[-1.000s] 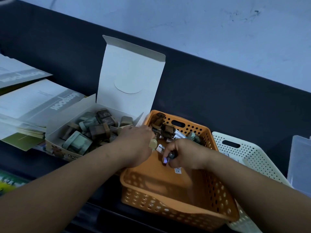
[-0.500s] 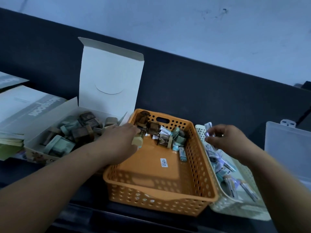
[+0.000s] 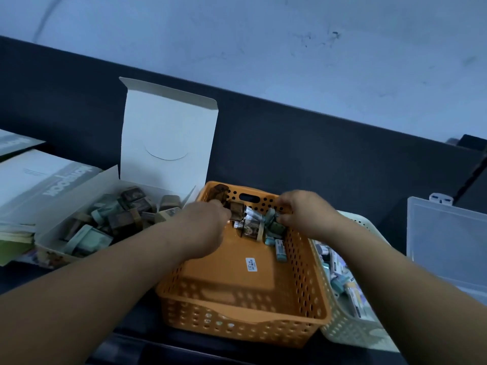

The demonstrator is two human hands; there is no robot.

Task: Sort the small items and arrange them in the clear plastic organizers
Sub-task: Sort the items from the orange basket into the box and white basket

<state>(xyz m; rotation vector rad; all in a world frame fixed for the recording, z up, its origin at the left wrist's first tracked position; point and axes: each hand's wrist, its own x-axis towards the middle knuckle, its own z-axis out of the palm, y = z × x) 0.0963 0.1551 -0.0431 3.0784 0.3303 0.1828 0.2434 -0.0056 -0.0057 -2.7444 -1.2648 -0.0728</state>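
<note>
Small items (image 3: 250, 229), brown blocks and pale teal pieces, lay heaped at the 12 o'clock end of the orange basket (image 3: 237, 331), with both hands on the heap. The left hand (image 3: 208, 227) reached in from the heap's 9 o'clock side. Its fingertips were buried against a brown block (image 3: 237, 209), so whether it held anything could not be told. The right hand (image 3: 305, 214) came in from 3 o'clock with its fingers curled down. Their tips were against a teal piece (image 3: 271, 214), but a firm grip could not be made out. A white sticker (image 3: 251, 264) lay on the basket floor at the heap's 6 o'clock.

Half a second earlier the right hand had been out over the white basket (image 3: 350, 334), at the orange basket's 3 o'clock, pinching a small piece. It had since crossed back to the heap. The left hand, then at the basket's 9 o'clock rim with a pale piece in its fingers, had pushed further in. The open cardboard box (image 3: 168, 133) sat at 10 o'clock and the clear organizer (image 3: 448, 246) far out at 3 o'clock.
</note>
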